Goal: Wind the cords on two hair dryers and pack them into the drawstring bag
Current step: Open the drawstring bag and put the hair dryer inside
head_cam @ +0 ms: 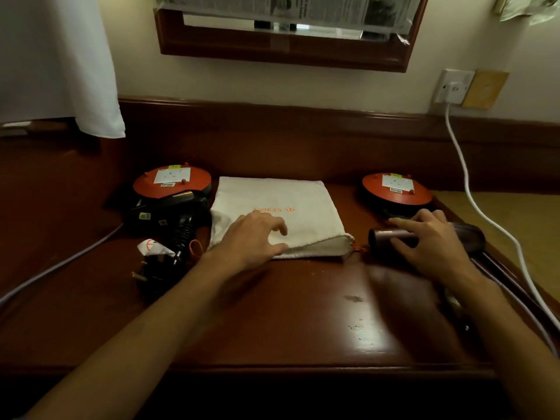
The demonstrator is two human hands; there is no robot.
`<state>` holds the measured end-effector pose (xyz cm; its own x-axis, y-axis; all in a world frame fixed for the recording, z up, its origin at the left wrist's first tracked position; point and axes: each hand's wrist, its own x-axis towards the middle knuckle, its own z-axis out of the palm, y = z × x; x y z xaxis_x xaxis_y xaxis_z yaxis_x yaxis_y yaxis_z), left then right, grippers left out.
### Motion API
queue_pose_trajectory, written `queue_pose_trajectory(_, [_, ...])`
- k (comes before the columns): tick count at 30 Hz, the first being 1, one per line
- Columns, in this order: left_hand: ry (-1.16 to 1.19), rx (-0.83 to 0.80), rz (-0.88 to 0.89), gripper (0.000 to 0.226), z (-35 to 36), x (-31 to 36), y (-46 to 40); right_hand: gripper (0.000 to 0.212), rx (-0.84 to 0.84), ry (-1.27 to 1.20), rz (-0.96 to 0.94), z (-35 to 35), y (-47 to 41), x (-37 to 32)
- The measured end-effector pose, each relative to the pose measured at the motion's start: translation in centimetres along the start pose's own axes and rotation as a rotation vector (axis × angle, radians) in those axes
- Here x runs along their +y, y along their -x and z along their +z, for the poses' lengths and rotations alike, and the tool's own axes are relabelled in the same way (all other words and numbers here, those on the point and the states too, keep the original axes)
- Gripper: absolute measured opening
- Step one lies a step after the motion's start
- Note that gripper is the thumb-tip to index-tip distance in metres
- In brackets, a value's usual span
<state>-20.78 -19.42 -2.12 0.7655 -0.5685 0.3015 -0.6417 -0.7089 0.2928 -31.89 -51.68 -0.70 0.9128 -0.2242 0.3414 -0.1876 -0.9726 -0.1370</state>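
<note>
A white drawstring bag (281, 207) with orange lettering lies flat in the middle of the dark wooden desk (288, 313). My left hand (253, 241) rests on its near left part, fingers relaxed, thumb at the bag's front edge. Left of the bag lies a black hair dryer (172, 212) with its cord and black plug (157, 269) in front of it. Right of the bag lies a dark brown hair dryer (385, 237). My right hand (430, 241) lies over its barrel with fingers curled round it.
Two orange cable reels stand at the back, one on the left (172, 180) and one on the right (397, 189). A white cable (472, 195) runs from a wall socket (453, 86) down along the desk's right edge. A grey cable (54, 268) crosses the left side.
</note>
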Motion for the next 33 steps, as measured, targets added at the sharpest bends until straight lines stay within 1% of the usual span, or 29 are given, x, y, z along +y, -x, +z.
queue_pose_trajectory(2, [-0.111,-0.009,0.029,0.037,1.7,1.7,-1.4,0.070,-0.080,0.154,0.118,-0.8,1.1,1.4])
queue_pose_trajectory(3, [-0.141,-0.028,0.031,0.038,2.4,2.2,-2.0,0.077,-0.104,0.203,0.168,-1.1,1.8,2.1])
queue_pose_trajectory(5, [-0.150,-0.052,0.024,0.031,3.8,2.8,-2.9,0.081,-0.091,0.276,0.240,-1.1,3.1,3.6])
queue_pose_trajectory(7, [-0.122,-0.049,-0.004,0.026,4.7,3.0,-3.6,0.079,-0.090,0.278,0.314,-0.9,4.1,4.9])
queue_pose_trajectory(9, [-0.080,-0.032,-0.040,0.025,5.1,3.0,-4.3,0.079,-0.147,0.177,0.382,-0.6,4.6,5.8])
queue_pose_trajectory(11, [-0.020,-0.038,-0.079,0.024,5.1,2.9,-5.1,0.081,-0.215,0.063,0.411,-0.3,4.8,6.0])
queue_pose_trajectory(14, [0.105,-0.054,-0.104,0.025,5.0,2.8,-6.2,0.081,-0.169,-0.082,0.398,-0.2,4.9,5.9])
queue_pose_trajectory(18, [0.241,-0.049,-0.132,0.025,3.8,2.6,-7.6,0.082,-0.101,-0.365,0.431,-0.2,5.3,5.7])
queue_pose_trajectory(21, [0.297,-0.063,-0.121,0.024,2.2,2.4,-8.7,0.085,-0.027,-0.504,0.356,-0.3,6.7,4.4])
queue_pose_trajectory(23, [0.330,-0.069,-0.108,0.023,1.1,2.4,-9.4,0.087,0.039,-0.585,0.252,-1.0,7.8,2.9])
queue_pose_trajectory(25, [0.370,-0.064,-0.104,0.022,0.1,2.7,-10.0,0.088,0.052,-0.633,0.119,-1.9,8.6,0.6])
queue_pose_trajectory(27, [0.383,-0.062,-0.099,0.019,-0.6,3.3,-10.6,0.089,-0.005,-0.628,-0.010,-2.2,9.0,-1.7])
queue_pose_trajectory(29, [0.358,-0.067,-0.069,0.016,-1.3,4.0,-11.0,0.088,-0.071,-0.588,-0.096,-1.5,8.8,-4.0])
queue_pose_trajectory(31, [0.335,-0.077,-0.028,0.015,-1.7,4.6,-10.9,0.087,-0.089,-0.521,-0.156,-0.3,8.2,-6.1])
queue_pose_trajectory(33, [0.330,-0.101,0.007,0.013,-1.8,4.9,-10.6,0.085,-0.087,-0.455,-0.158,0.9,7.4,-7.4])
